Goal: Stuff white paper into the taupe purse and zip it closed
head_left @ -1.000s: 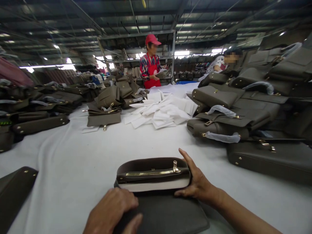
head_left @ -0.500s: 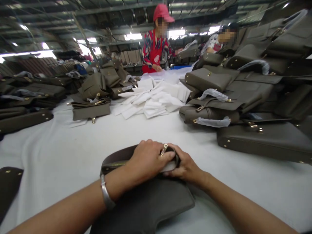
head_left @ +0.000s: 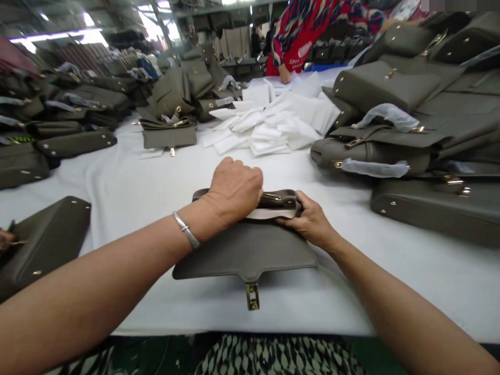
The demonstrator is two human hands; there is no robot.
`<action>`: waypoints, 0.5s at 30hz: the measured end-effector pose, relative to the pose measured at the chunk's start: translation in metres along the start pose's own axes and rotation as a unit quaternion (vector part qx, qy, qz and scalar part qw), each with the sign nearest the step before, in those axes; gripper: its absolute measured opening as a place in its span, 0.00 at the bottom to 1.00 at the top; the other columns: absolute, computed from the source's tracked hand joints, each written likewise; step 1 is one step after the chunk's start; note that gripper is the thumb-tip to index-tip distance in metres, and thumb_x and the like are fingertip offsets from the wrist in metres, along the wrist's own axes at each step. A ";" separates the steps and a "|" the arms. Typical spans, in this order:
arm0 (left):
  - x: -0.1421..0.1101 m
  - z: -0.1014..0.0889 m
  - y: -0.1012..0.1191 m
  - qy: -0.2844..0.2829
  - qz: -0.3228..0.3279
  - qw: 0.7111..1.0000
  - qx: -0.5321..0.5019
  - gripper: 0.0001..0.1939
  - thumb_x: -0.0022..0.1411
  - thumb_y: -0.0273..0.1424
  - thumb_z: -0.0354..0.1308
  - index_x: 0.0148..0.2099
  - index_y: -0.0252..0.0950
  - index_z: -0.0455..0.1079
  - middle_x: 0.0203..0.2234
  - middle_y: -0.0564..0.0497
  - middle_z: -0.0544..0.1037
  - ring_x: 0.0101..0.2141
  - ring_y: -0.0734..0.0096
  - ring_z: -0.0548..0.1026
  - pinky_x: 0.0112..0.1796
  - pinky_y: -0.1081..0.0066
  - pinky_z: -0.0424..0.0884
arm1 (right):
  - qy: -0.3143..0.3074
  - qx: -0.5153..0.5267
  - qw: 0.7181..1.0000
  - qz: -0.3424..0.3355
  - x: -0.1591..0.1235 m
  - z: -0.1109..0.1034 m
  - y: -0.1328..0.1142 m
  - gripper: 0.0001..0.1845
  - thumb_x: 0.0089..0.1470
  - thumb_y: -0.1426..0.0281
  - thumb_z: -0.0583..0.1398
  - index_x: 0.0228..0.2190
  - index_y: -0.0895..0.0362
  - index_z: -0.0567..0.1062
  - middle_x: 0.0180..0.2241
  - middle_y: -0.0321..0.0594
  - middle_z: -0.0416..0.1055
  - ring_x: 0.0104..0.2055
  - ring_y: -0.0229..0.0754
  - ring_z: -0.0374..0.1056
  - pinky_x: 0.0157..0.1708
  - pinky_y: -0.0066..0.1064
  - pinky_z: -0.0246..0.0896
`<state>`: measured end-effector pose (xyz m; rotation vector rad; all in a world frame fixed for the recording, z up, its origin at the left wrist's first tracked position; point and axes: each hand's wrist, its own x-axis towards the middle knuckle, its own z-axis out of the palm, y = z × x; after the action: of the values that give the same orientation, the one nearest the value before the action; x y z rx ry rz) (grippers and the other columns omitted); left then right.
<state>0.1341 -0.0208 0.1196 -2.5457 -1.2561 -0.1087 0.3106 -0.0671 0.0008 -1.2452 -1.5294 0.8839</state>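
A dark olive handbag (head_left: 246, 249) rests on the white-covered table, its front flap spread toward me with a gold clasp (head_left: 252, 297) at the edge. My left hand (head_left: 236, 187) is a fist over the bag's opening, closed at the line of the gold zipper (head_left: 272, 197); its fingertips and the zipper pull are hidden. Zipper teeth show to the right of the fist. My right hand (head_left: 310, 217) grips the bag's right end, thumb on the near side and fingers behind. A pale lining (head_left: 273, 213) shows below the zipper.
Stacked olive handbags (head_left: 406, 135) with wrapped handles stand at right, more bags (head_left: 167, 99) at back left. White sheets (head_left: 269, 125) lie heaped in the middle. Another bag (head_left: 58, 234) is at near left, with part of a hand beside it. A person in a red apron (head_left: 297, 52) works opposite.
My left hand has closed into a fist and shifted left along the zipper, away from the bag's right end. The camera tilts lower, bringing the flap's clasp into view.
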 end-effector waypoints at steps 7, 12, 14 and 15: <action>-0.012 0.018 -0.080 -0.097 -0.160 0.980 0.064 0.18 0.60 0.34 0.46 0.39 0.31 0.75 0.33 0.36 0.78 0.37 0.48 0.75 0.36 0.61 0.63 | 0.011 0.060 0.998 0.027 0.013 0.002 0.003 0.24 0.42 0.60 0.69 0.40 0.58 0.73 0.36 0.37 0.73 0.37 0.40 0.66 0.39 0.28 0.61; -0.015 0.024 -0.093 -0.082 -0.182 0.979 0.046 0.19 0.62 0.36 0.43 0.38 0.32 0.73 0.33 0.36 0.78 0.37 0.48 0.75 0.34 0.61 0.65 | 0.019 0.103 0.990 0.099 0.025 0.005 0.004 0.28 0.39 0.55 0.69 0.39 0.59 0.74 0.34 0.38 0.73 0.35 0.40 0.66 0.37 0.29 0.61; -0.014 0.024 -0.092 -0.068 -0.183 0.980 0.031 0.17 0.63 0.35 0.44 0.40 0.32 0.72 0.34 0.36 0.77 0.39 0.49 0.74 0.36 0.60 0.66 | 0.015 0.112 0.987 0.115 0.028 0.005 0.004 0.29 0.39 0.54 0.69 0.40 0.59 0.74 0.33 0.38 0.73 0.34 0.40 0.66 0.35 0.30 0.61; -0.013 0.024 -0.091 -0.061 -0.182 0.981 0.021 0.17 0.62 0.35 0.46 0.42 0.31 0.71 0.35 0.36 0.77 0.40 0.49 0.74 0.36 0.59 0.66 | 0.014 0.114 0.986 0.120 0.030 0.005 0.005 0.30 0.39 0.53 0.68 0.39 0.60 0.74 0.32 0.39 0.73 0.33 0.40 0.66 0.34 0.30 0.61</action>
<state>0.0525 0.0285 0.1154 -2.2888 -1.7419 -0.0045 0.3065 -0.0370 0.0015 -1.2843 -1.2324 1.1580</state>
